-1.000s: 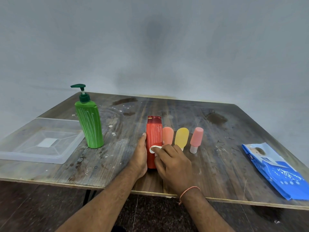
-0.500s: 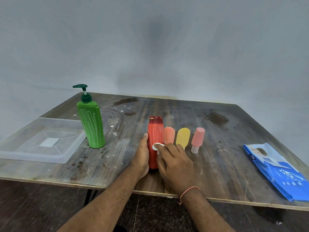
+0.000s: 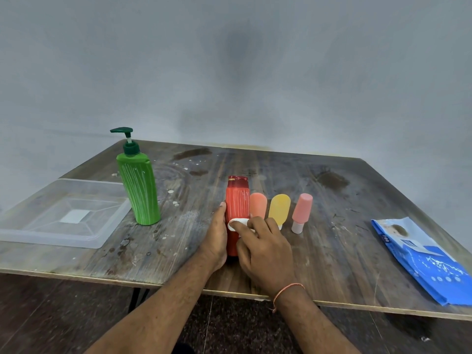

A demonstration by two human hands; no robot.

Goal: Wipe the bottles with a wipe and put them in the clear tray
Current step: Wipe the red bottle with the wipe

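A red bottle (image 3: 237, 200) stands upright near the table's front middle. My left hand (image 3: 215, 237) holds its left side, fingers wrapped behind it. My right hand (image 3: 263, 249) presses a small white wipe (image 3: 238, 223) against the bottle's front. To the right of it stand an orange tube (image 3: 258, 204), a yellow tube (image 3: 279, 208) and a pink bottle (image 3: 301, 212). A tall green pump bottle (image 3: 139, 190) stands to the left, streaked with white. The clear tray (image 3: 28, 233) lies at the left edge of the table with nothing in it.
A blue pack of wipes (image 3: 421, 256) lies flat at the table's right front corner. The wooden table (image 3: 332, 238) carries stains and white specks. A grey wall rises behind the table's far edge.
The wipe under my right fingers has shifted slightly up the red bottle's front. My left hand keeps its hold on the bottle. Nothing else has moved.
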